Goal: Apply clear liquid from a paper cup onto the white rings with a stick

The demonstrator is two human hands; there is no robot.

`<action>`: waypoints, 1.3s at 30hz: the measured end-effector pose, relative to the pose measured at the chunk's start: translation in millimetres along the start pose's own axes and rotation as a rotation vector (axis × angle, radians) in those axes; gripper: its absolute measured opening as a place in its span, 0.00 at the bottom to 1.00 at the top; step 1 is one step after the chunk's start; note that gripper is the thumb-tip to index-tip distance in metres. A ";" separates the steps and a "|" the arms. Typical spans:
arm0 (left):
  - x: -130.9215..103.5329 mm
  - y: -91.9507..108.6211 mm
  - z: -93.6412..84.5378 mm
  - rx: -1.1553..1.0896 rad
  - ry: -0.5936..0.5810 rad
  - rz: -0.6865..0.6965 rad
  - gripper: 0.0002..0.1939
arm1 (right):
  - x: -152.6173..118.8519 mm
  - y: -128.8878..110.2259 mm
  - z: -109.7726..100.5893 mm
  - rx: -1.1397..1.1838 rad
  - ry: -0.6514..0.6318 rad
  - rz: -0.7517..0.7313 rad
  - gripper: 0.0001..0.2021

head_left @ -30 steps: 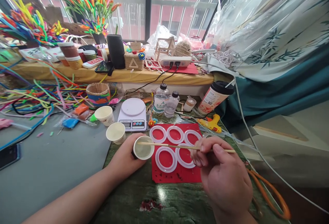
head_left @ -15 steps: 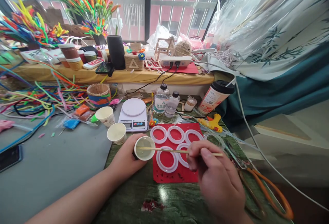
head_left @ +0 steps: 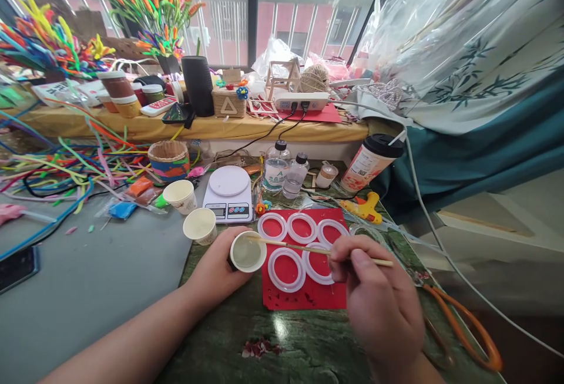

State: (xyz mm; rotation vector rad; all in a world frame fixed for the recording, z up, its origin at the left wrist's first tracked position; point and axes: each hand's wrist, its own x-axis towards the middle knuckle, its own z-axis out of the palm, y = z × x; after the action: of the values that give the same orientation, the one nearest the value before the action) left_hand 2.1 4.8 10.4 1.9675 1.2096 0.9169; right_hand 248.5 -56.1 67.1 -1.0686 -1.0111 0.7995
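Observation:
My left hand (head_left: 222,263) is wrapped round a paper cup (head_left: 248,263) that tilts toward me and has clear liquid inside. Between the fingers of my right hand (head_left: 374,290) is a thin wooden stick (head_left: 291,245), its far tip at the cup's upper rim. Just past the cup lies a red sheet (head_left: 308,302) bearing several translucent ring molds (head_left: 286,287); my right hand covers part of its right side. Two more paper cups, one nearer (head_left: 200,226) and one farther (head_left: 180,197), stand beyond my left hand.
A white kitchen scale (head_left: 229,187) and two clear bottles (head_left: 275,172) stand behind the molds. To the right are a yellow glue gun (head_left: 368,208), orange-handled scissors (head_left: 471,325) and a lidded drink cup (head_left: 372,164). Pipe cleaners (head_left: 66,167) and a phone (head_left: 17,269) lie left.
My right hand has shifted a little to the right, drawing the stick from inside the cup up to its rim. My left hand still holds the cup in about the same place.

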 end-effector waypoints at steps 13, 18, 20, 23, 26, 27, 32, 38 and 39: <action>-1.2 -2.0 0.3 0.008 0.001 0.019 0.23 | 9.2 -2.8 -1.3 0.183 0.066 0.098 0.13; -0.2 -1.8 -0.3 0.018 0.001 0.036 0.21 | -1.0 1.3 3.0 -0.016 -0.069 0.091 0.14; 0.2 -1.2 -0.4 0.012 0.003 0.033 0.21 | -1.4 1.9 4.3 0.034 -0.094 0.137 0.14; 0.2 -1.0 -0.2 0.002 0.001 0.027 0.21 | 4.7 -0.7 1.9 0.190 0.000 0.157 0.14; -0.1 -1.8 0.5 0.003 0.003 0.025 0.23 | 13.1 -5.4 -4.1 0.279 0.065 0.075 0.14; -0.2 -2.2 0.7 0.005 0.004 0.027 0.23 | 15.0 -6.5 -5.8 0.287 0.074 0.047 0.14; 0.1 -4.0 1.3 0.006 0.000 0.035 0.22 | 11.0 -4.4 -5.0 0.203 0.055 0.051 0.14; -0.1 -4.1 0.8 0.005 -0.014 0.021 0.22 | -3.4 3.8 2.4 -0.017 -0.158 0.066 0.14; -0.2 -3.7 0.6 0.002 -0.015 0.018 0.21 | -3.8 3.3 2.9 0.007 -0.165 0.079 0.14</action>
State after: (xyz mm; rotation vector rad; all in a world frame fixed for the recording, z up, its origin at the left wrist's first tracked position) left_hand 0.8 5.9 6.9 1.9864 1.1868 0.9089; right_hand 244.3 -57.6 63.4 -1.0550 -1.1089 0.9673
